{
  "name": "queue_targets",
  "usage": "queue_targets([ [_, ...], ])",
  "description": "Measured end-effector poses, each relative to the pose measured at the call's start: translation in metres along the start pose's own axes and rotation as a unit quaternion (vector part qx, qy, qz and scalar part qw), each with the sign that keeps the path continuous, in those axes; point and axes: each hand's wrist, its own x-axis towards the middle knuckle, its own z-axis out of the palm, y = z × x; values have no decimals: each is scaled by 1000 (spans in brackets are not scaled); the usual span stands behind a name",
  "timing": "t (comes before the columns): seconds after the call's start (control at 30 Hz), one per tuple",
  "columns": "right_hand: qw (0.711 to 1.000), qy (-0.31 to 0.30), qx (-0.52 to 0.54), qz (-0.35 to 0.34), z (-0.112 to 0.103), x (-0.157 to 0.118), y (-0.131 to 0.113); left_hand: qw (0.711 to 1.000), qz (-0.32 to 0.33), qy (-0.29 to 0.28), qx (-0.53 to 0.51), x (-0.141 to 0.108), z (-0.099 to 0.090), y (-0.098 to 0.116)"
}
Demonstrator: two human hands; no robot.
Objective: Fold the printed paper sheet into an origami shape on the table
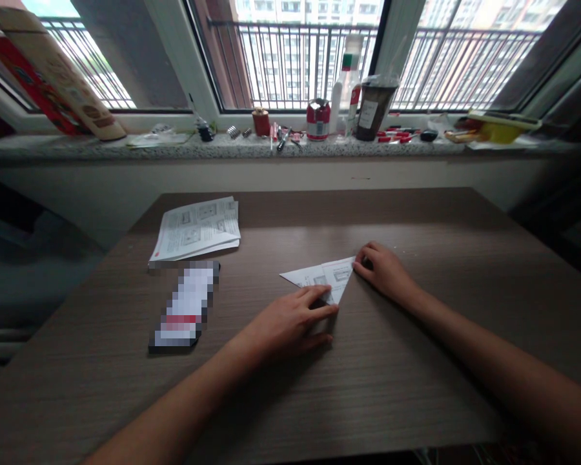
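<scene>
A printed sheet of paper (pixel 336 271), folded into a triangle, lies on the brown table in front of me. My left hand (pixel 295 320) rests at its near edge with the fingers spread, the fingertips over the paper's lower part and partly covering it. At the far right corner of the triangle, my right hand (pixel 383 270) is closed, with thumb and forefinger pinching the paper's tip. Left of my hands lies a phone (pixel 186 303) with a blurred screen. Beyond the phone is a stack of printed sheets (pixel 198 226).
The wooden table (pixel 440 361) ends at a wall below a stone windowsill (pixel 174 150). On the sill stand a red can (pixel 318 119), a clear bottle (pixel 341 97), a dark drink cup (pixel 374 108), a red spool-like item (pixel 260 121) and a yellow container (pixel 501 131).
</scene>
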Motion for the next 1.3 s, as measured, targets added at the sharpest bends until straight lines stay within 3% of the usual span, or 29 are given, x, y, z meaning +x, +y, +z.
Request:
queue_targets([
  [0.23, 999, 20, -14, 26, -2, 19, 22, 1000, -1, -12, -6, 0, -2, 1],
  [0.6, 999, 46, 9, 21, -12, 8, 15, 1000, 1, -5, -4, 0, -1, 2],
  [0.73, 998, 46, 23, -24, -13, -5, 2, 1000, 11, 1, 2, 0, 0, 1],
  [0.9, 987, -40, 25, -153, -4, -23, -15, 1000, 16, -1, 6, 1, -3, 2],
  [1.1, 985, -53, 8, -162, 3, -33, -14, 1000, 12, -3, 24, 2, -2, 3],
  [1.3, 982, -63, -9, -176, -2, -35, -16, 997, -17, 30, 69, 2, -4, -3],
])
